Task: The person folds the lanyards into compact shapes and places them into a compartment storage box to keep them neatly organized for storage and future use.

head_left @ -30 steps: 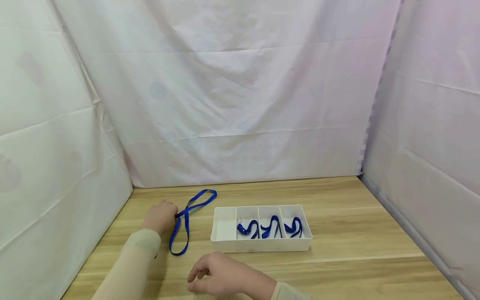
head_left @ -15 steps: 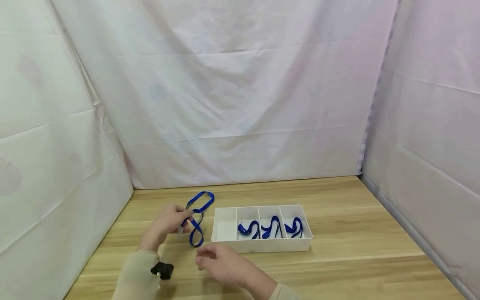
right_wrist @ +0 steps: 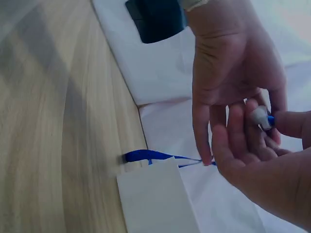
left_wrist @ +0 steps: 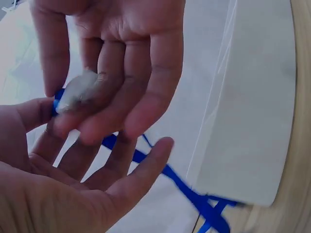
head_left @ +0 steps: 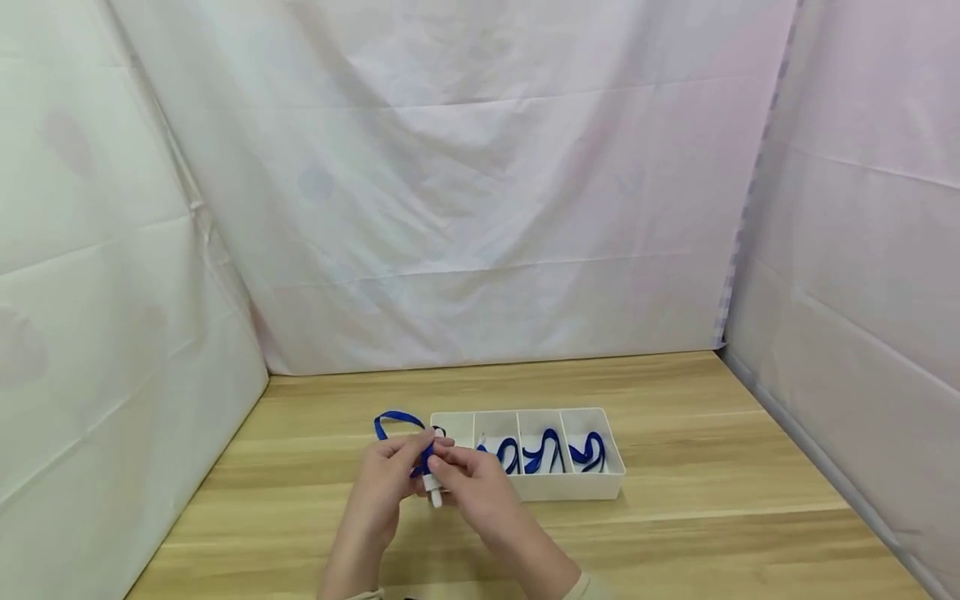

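Note:
In the head view both hands meet in front of the tray's left end. My left hand [head_left: 381,483] and my right hand [head_left: 480,485] pinch a blue lanyard [head_left: 397,416] near its white plastic clip [head_left: 432,483]. The clip points down toward me, and the strap's loop trails out to the far left. Curled fingers partly cover the clip [left_wrist: 80,91] in the left wrist view, where the blue strap [left_wrist: 180,184] hangs beyond the hands. Between thumbs and fingers, the pale clip [right_wrist: 260,116] also shows in the right wrist view.
Just beyond the hands stands a white tray [head_left: 540,487] divided into compartments. Its three right-hand ones each hold a folded blue lanyard [head_left: 588,454]; the hands partly hide the left one. White cloth [head_left: 480,208] hangs behind and at both sides of the wooden table [head_left: 712,500].
My left hand has lifted the lanyard off the table and carried it right, toward me. My right hand has moved up and right to meet it and now pinches the lanyard too.

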